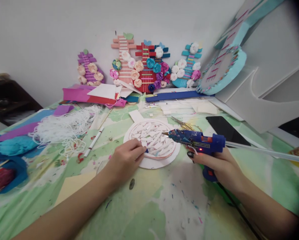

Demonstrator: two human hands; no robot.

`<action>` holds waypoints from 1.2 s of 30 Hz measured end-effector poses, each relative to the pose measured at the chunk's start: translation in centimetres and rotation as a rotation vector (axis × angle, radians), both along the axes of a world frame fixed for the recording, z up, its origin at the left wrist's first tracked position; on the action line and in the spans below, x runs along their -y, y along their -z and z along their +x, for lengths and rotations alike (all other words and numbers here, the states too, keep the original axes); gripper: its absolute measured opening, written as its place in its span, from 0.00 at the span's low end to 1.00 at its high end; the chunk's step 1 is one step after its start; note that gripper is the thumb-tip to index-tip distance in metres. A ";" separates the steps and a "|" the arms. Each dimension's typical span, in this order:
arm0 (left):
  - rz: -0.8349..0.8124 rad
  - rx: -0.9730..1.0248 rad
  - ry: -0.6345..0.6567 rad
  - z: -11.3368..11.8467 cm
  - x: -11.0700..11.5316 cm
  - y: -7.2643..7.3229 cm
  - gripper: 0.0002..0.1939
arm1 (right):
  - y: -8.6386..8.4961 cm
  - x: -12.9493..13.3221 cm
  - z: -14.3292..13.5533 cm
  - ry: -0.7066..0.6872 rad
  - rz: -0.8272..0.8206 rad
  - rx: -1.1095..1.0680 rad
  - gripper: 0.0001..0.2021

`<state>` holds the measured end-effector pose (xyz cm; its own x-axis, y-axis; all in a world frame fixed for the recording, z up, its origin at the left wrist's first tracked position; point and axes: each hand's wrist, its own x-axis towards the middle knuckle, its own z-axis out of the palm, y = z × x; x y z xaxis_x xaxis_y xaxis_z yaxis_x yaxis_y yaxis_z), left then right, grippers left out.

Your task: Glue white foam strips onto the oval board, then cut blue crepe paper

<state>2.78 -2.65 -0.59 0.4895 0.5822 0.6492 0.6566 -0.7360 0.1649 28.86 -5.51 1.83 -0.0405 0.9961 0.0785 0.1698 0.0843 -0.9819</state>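
Note:
A blue hot glue gun (pixel 196 140) with a lit red light is in the grip of my right hand (pixel 215 163). Its nozzle points left, over a white round cutout (pixel 156 163) with a narrow neck, lying flat on the table. Small white strips (pixel 151 135) cover the cutout's middle inside a drawn outline. My left hand (pixel 129 155) rests at the cutout's near left edge, its fingers pinched together over the strips. What lies between those fingertips is too small to make out; a dark blue spot shows beside them.
Gold-handled scissors (pixel 186 125) and a black phone (pixel 226 130) lie beyond the glue gun. White cord (pixel 64 126) and a marker (pixel 94 141) are at left. Flower-decorated guitar shapes (pixel 146 70) stand against the wall; a large turquoise one (pixel 223 71) leans at right. The gun's cable (pixel 239 213) trails toward me.

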 end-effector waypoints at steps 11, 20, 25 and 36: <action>0.157 -0.269 0.069 0.2 0.4 -0.4 0.10 | -0.3 0.1 0.0 -0.014 0.054 0.033 0.12; 0.221 -0.371 0.032 1.1 0.8 -1.3 0.10 | -0.4 0.3 -0.2 0.008 -0.006 0.020 0.08; 0.289 -0.414 0.026 1.4 0.5 -1.2 0.09 | -0.3 0.3 -0.5 0.007 -0.067 0.044 0.11; 0.389 -0.347 0.030 1.3 -0.2 -0.3 0.09 | 0.7 -1.2 -1.3 0.142 -0.058 0.241 0.20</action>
